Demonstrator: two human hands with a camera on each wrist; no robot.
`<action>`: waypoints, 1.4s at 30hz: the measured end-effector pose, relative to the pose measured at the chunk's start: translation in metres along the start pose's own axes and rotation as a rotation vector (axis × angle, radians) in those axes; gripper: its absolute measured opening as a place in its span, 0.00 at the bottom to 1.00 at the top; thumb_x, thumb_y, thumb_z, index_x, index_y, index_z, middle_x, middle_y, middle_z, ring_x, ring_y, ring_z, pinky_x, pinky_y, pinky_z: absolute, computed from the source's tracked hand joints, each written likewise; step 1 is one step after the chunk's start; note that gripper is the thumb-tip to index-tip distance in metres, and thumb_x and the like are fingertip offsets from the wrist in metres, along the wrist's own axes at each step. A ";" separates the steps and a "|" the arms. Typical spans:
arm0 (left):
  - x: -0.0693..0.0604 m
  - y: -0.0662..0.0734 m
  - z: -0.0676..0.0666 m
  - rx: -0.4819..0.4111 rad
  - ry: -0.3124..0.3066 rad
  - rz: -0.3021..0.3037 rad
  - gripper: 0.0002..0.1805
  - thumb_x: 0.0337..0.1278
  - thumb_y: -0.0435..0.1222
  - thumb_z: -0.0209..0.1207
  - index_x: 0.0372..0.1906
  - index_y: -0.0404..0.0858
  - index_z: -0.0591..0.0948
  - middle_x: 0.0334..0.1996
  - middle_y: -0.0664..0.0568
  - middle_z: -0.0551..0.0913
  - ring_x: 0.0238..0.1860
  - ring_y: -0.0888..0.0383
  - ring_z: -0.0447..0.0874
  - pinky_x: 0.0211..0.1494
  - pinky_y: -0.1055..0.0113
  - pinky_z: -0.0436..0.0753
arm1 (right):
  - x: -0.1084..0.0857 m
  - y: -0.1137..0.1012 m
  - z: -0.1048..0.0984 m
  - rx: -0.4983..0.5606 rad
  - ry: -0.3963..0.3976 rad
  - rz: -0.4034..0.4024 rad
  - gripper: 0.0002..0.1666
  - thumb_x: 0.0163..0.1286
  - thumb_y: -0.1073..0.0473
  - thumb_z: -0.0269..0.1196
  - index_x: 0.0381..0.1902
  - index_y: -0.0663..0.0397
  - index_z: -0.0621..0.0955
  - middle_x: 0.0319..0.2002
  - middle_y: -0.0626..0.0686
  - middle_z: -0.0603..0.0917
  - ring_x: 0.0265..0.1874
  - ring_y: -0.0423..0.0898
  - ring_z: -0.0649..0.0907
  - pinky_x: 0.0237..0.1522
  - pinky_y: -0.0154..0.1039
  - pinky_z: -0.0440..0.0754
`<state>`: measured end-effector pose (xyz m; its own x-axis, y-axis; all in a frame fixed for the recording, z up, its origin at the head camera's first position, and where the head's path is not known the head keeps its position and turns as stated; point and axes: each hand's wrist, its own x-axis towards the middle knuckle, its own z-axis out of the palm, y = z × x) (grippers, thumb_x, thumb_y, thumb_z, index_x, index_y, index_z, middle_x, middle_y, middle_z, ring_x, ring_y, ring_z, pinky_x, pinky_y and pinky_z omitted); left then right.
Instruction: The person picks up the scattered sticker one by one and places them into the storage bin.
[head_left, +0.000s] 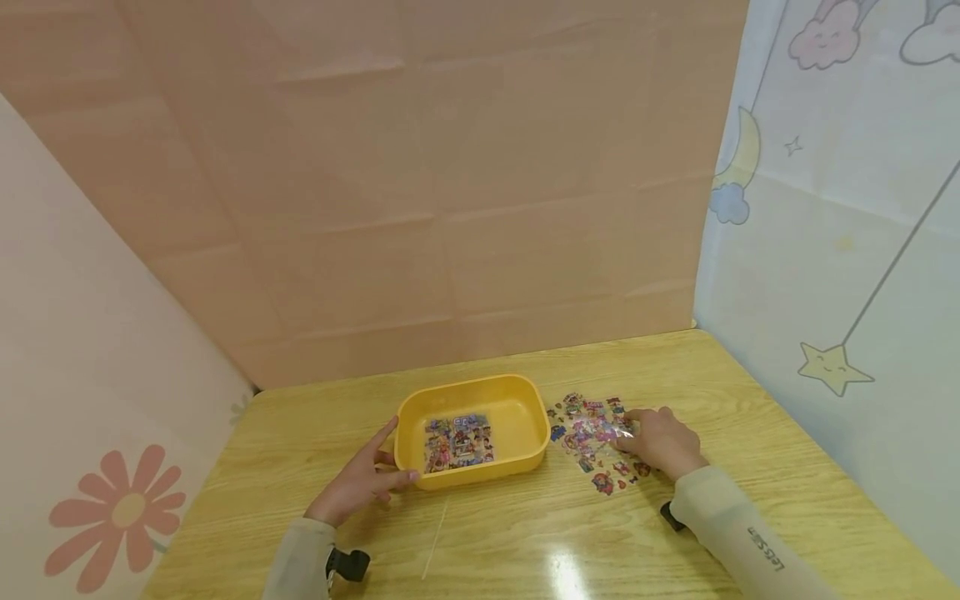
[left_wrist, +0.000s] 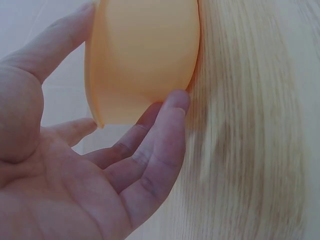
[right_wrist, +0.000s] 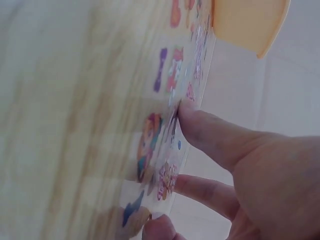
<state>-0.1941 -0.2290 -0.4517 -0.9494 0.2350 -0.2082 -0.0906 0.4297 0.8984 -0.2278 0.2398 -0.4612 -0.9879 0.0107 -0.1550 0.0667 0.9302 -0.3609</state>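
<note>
In the head view my left hand [head_left: 360, 482] is at the left corner of a yellow plastic tray [head_left: 517, 467]. Its thumb lies along the near side and its other fingers bend round the end, holding the corner. Up close, the left wrist view has bent fingers [left_wrist: 167, 135] against the tray's outer wall [left_wrist: 145, 55]. A small stack of colourful cartoon stickers [head_left: 459, 442] lies inside the tray. To the right, my right hand [head_left: 663, 440] touches clear sheets of cartoon stickers [head_left: 592, 429] spread on the table, its thumb [right_wrist: 215, 132] and fingertips apart on them.
The pale wooden table [head_left: 480, 542] meets a plain peach backdrop [head_left: 420, 208] behind. White printed sheets stand at both sides, one with a pink flower [head_left: 127, 508], the other with a yellow star [head_left: 834, 367]. Each wrist carries a small black device.
</note>
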 end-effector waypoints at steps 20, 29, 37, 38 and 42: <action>-0.002 0.000 0.000 -0.005 -0.020 0.018 0.56 0.61 0.42 0.69 0.82 0.46 0.42 0.48 0.37 0.76 0.39 0.48 0.85 0.32 0.56 0.85 | 0.000 0.015 -0.006 0.332 0.021 0.022 0.24 0.74 0.51 0.59 0.52 0.69 0.77 0.33 0.56 0.86 0.27 0.49 0.82 0.26 0.47 0.78; -0.002 0.000 -0.001 0.003 -0.013 0.011 0.57 0.59 0.44 0.70 0.82 0.47 0.43 0.49 0.37 0.76 0.39 0.49 0.85 0.32 0.58 0.84 | 0.001 0.017 -0.013 0.449 0.092 -0.027 0.21 0.78 0.56 0.51 0.47 0.71 0.82 0.35 0.59 0.86 0.23 0.48 0.75 0.25 0.42 0.72; 0.000 -0.002 0.000 -0.005 -0.003 -0.003 0.56 0.59 0.44 0.70 0.82 0.49 0.45 0.49 0.37 0.75 0.39 0.49 0.85 0.33 0.57 0.84 | 0.001 0.014 -0.016 0.506 0.137 0.006 0.21 0.77 0.53 0.55 0.47 0.70 0.82 0.36 0.60 0.86 0.24 0.48 0.74 0.24 0.42 0.71; 0.000 -0.002 0.000 -0.006 -0.004 -0.002 0.56 0.59 0.44 0.70 0.82 0.49 0.45 0.49 0.37 0.75 0.39 0.49 0.85 0.33 0.57 0.85 | 0.001 0.014 -0.017 0.510 0.138 0.010 0.22 0.77 0.53 0.55 0.47 0.69 0.82 0.37 0.60 0.86 0.25 0.48 0.75 0.24 0.42 0.72; 0.000 -0.002 0.000 -0.007 -0.006 0.001 0.56 0.59 0.44 0.70 0.82 0.49 0.44 0.49 0.36 0.75 0.39 0.49 0.85 0.33 0.56 0.85 | 0.000 0.013 -0.018 0.532 0.136 0.012 0.22 0.79 0.53 0.53 0.49 0.70 0.81 0.42 0.64 0.86 0.29 0.49 0.76 0.26 0.42 0.72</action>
<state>-0.1942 -0.2302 -0.4539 -0.9477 0.2406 -0.2099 -0.0921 0.4237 0.9011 -0.2298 0.2582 -0.4498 -0.9935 0.1002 -0.0545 0.1049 0.6159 -0.7808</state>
